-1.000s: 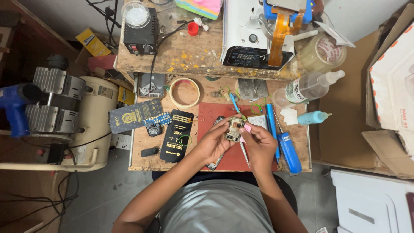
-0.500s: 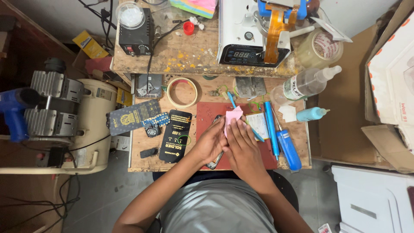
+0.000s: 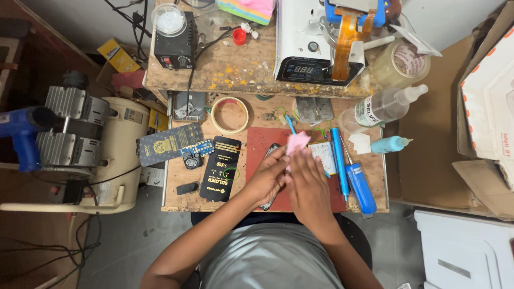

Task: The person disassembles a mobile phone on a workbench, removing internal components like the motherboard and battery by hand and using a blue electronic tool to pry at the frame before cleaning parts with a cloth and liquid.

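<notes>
1. At the centre of the frame, the left hand (image 3: pixel 267 179) steadies a dark phone (image 3: pixel 271 151) lying on the red mat (image 3: pixel 257 144); its fingers are curled onto the phone's edge.
2. The right hand (image 3: pixel 308 184) lies flat, fingers together, pressing a pink cloth (image 3: pixel 297 142) on the phone's upper end.
3. Risk, as I judge it: hard pressing could crack the phone, or push it off the mat toward the blue screwdriver (image 3: pixel 357 184) just to the right.
4. Right of centre, a clear spray bottle (image 3: pixel 383 107) lies tipped with clear liquid inside; a knock could roll it. A small blue bottle (image 3: pixel 390 144) sits below it, contents unseen.
</notes>
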